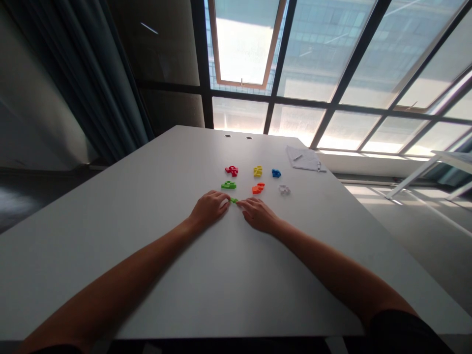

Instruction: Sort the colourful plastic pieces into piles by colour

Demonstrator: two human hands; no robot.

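Observation:
A small light-green block [234, 200] is held low over the white table, or on it, between my two hands. My left hand [211, 207] has its fingertips closed on the block's left end. From the other side, my right hand [258, 214] pinches its right end. Just beyond my fingers lies a cluster of green blocks [229, 185]. An orange cluster [258, 188] sits past my right hand, with clear or white pieces [284, 190] farther right. In the back row are red blocks [232, 171], yellow blocks [257, 171] and blue blocks [276, 173].
The white table [177, 290] fills the space before me. Paper sheets [306, 160] with pens lie near its far right edge. Two round cable holes show at the far edge. Windows stand behind, a dark curtain [88, 73] at left, and another white table [453, 160] at right.

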